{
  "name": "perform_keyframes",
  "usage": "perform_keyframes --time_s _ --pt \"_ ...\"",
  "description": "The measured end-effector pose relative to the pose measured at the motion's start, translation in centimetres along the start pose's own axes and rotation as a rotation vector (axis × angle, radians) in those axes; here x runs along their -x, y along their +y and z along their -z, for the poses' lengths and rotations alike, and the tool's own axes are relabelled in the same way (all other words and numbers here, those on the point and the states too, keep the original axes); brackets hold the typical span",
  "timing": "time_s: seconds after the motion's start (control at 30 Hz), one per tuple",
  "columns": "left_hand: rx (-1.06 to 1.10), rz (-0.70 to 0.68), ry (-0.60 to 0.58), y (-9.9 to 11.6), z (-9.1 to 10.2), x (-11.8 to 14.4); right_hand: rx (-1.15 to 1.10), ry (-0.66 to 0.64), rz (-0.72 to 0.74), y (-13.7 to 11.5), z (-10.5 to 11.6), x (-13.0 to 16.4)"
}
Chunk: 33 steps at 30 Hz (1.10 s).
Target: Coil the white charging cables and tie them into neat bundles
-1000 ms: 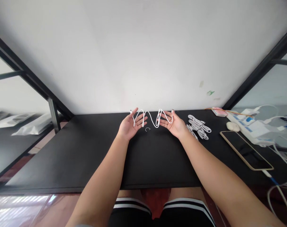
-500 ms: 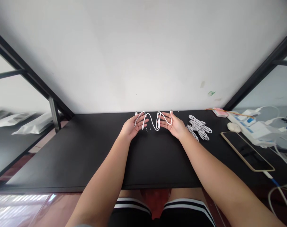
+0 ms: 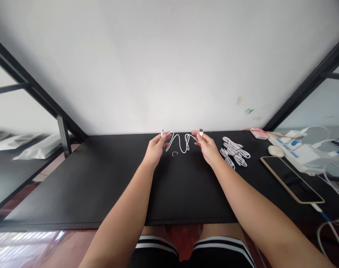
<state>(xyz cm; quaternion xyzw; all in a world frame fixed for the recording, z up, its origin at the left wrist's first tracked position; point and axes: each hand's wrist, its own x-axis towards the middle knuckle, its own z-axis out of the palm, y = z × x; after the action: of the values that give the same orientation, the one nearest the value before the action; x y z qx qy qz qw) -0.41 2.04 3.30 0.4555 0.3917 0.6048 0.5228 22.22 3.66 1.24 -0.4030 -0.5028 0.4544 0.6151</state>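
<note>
A white USB cable (image 3: 181,148) hangs in loose waves between my hands. My left hand (image 3: 156,144) is closed on its small-plug end, the plug pointing up above the thumb. At the other end, my right hand (image 3: 205,144) pinches the cable below its wide USB plug (image 3: 201,132), whose open end faces me. Just below the loops, a small thin twist tie (image 3: 174,153), bent into a curve, lies on the black table (image 3: 186,186). Beside my right hand are bundled white cables (image 3: 235,152), bound with a dark tie.
At the right lie a phone (image 3: 294,178) with a cable plugged in, a white rounded case (image 3: 276,151), and a power strip (image 3: 291,149) full of chargers. Black frame posts (image 3: 63,134) stand at both sides. A wall (image 3: 169,74) closes off the back.
Both hands have turned from open palms under the cable to closed grips on its ends. The two plugs now stand up clear of the fingers.
</note>
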Motion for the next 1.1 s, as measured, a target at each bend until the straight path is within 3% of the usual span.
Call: perform_keyframes --time_s 0.1,0.2,0.47,0.7,0.87,1.1 --pt "-0.138 -0.206 -0.007 1.0 -0.7 0.9 0.241 0.003 0.271 -0.5 0.0 0.3" --pt "-0.196 -0.269 -0.086 1.9 -1.3 1.8 0.334 -0.053 0.376 -1.5 -0.2 0.8" --pt "-0.070 -0.221 -0.213 2.0 -2.3 2.5 0.310 -0.166 0.386 -2.1 -1.2 1.8" --pt "0.128 -0.089 -0.185 1.5 -2.5 2.2 0.244 -0.161 0.336 -1.7 -1.3 1.8" --pt "0.071 -0.131 -0.222 1.3 -2.2 2.0 0.240 -0.160 0.342 -2.1 -1.5 1.8" --pt "-0.030 -0.094 -0.122 0.7 -2.0 1.6 0.261 -0.098 0.196 -1.9 -1.4 1.6"
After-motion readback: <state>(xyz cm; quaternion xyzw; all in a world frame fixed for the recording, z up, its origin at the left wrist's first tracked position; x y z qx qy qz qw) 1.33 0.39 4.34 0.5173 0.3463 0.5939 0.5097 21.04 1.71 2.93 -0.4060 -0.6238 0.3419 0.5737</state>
